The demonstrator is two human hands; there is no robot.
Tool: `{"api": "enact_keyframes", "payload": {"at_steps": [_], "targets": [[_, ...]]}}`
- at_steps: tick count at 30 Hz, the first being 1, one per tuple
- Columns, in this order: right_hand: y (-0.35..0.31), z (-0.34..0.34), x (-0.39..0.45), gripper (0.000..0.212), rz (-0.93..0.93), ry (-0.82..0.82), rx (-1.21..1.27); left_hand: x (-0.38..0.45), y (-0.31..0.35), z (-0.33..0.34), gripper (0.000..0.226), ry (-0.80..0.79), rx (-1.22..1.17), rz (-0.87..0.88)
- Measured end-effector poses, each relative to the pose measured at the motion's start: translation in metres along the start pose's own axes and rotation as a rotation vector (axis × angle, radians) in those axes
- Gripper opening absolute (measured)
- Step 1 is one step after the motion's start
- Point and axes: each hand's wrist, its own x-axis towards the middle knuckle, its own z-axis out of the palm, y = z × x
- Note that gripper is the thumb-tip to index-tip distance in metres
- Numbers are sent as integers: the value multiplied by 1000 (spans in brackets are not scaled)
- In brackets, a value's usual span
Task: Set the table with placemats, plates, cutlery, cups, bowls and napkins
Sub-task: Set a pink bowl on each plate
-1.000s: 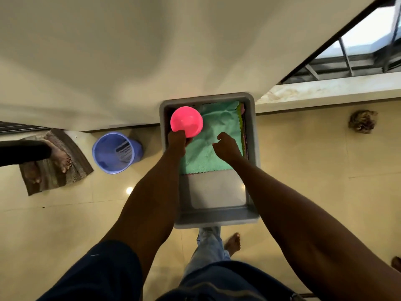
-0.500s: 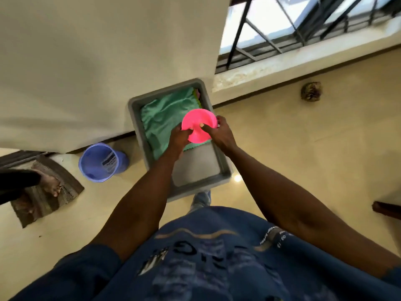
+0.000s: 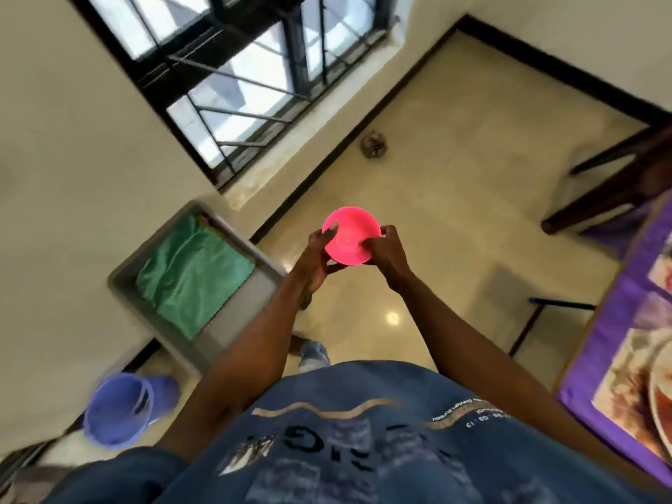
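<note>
A person holds a pink bowl (image 3: 350, 236) up in the air with both hands, out in front of the body and above the floor (image 3: 454, 198). The left hand (image 3: 315, 257) grips the bowl's left edge, with its thumb lying on the pink side that faces the camera and its fingers curled behind. The right hand (image 3: 386, 252) grips the right edge, with its fingers curled round the rim. The bowl touches nothing but the two hands. To the left, a grey tub (image 3: 225, 331) stands on the floor against the wall, well apart from the bowl. A green cloth (image 3: 192, 276) lies spread inside the tub, and thin edges of other cloths peek out at its far end. A blue bucket (image 3: 120, 409) stands on the floor near the tub's near corner. At the right edge of the view is a surface with a purple picture mat (image 3: 618, 361) on it, and the rim of a white plate shows there. A dark wooden chair (image 3: 625, 183) stands beyond that surface. A window with black bars (image 3: 232, 78) is in the wall above the tub.
</note>
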Motion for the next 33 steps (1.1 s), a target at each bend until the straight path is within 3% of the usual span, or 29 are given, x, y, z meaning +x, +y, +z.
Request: {"api": "enact_keyframes", "payload": {"at_steps": [2, 6, 9, 15, 24, 29, 33], "targets": [[7, -34, -13, 33, -11, 65, 44, -4, -8, 34, 53, -70, -13, -16], [24, -106, -43, 30, -22, 190, 141, -11, -31, 100, 65, -194, 45, -92], [38, -152, -66, 27, -4, 266, 185, -12, -46, 143, 61, -276, 129, -195], [75, -219, -112, 22, 59, 487, 314, -23, -81, 219, 71, -548, 285, -409], [117, -244, -185, 18, 182, 883, 373, -52, -129, 272, 83, -809, 478, -616], [131, -237, -216, 29, 228, 995, 386, -76, -149, 277, 65, -826, 475, -672], [147, -231, -234, 34, 239, 1201, 427, -91, -169, 277, 63, -820, 451, -729]]}}
